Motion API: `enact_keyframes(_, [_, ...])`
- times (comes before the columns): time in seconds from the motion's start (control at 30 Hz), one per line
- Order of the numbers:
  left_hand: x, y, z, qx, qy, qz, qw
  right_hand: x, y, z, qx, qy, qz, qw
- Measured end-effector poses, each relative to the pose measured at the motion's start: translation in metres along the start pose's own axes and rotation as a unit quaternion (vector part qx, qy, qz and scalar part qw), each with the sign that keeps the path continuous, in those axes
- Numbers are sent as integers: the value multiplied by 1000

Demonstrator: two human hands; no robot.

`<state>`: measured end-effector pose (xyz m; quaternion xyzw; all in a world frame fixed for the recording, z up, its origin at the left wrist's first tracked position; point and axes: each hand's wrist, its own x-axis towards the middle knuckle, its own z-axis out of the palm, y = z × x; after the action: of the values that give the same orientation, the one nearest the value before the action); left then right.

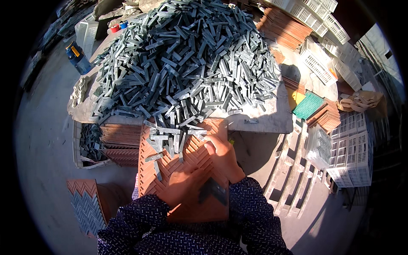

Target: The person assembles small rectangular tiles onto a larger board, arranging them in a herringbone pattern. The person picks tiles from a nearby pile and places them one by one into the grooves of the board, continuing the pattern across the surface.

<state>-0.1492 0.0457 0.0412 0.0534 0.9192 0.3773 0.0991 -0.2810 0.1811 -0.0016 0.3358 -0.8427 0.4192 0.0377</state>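
Observation:
In front of me lies a reddish-brown tray [191, 216] with a raised herringbone pattern. Loose grey stone strips [171, 144] spill over its far end from a large pile. My left hand [180, 187] is low over the tray's middle, fingers drawn together and pointing right; whatever they hold is hidden. On the right side, my right hand [223, 157] has thumb and fingers curled together close to the end of a strip [196, 132]; I cannot make out what is between them. Dark strips [213, 191] lie in the tray's near right part, in shadow.
The stone pile [182, 55] covers most of the worktable [276, 114]. Stacked brown trays [121, 138] stand left, above a herringbone-filled tray [87, 206]. At right are a wooden pallet [287, 174], white crates [350, 159] and a green tray [308, 105]. A dark bottle [77, 58] stands far left.

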Motion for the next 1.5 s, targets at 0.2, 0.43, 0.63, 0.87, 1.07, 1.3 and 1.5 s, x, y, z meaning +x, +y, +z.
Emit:
enact_keyframes(0.2, [62,-52,-25,145,209,112,961,41,39,19,-96,-87,-34,991])
enact_keyframes(0.43, [94,-70,-1,308,263,176,897,-5,53,-22,70,-50,105,991])
enact_keyframes(0.63, [111,-83,1,351,245,201,881,-47,29,-54,236,-93,288,923])
enact_keyframes(0.87, [57,-28,3,-15,74,30,997,-102,-12,-60,110,-133,255,951])
enact_keyframes(1.07, [23,-45,22,-388,-82,-160,904,-116,-17,-54,62,-98,190,975])
enact_keyframes(1.3, [3,-28,26,-222,55,-80,970,-117,-22,-45,-18,-83,170,982])
enact_keyframes(1.5, [0,-28,55,-60,124,5,990,-118,-22,-39,-2,-42,170,985])
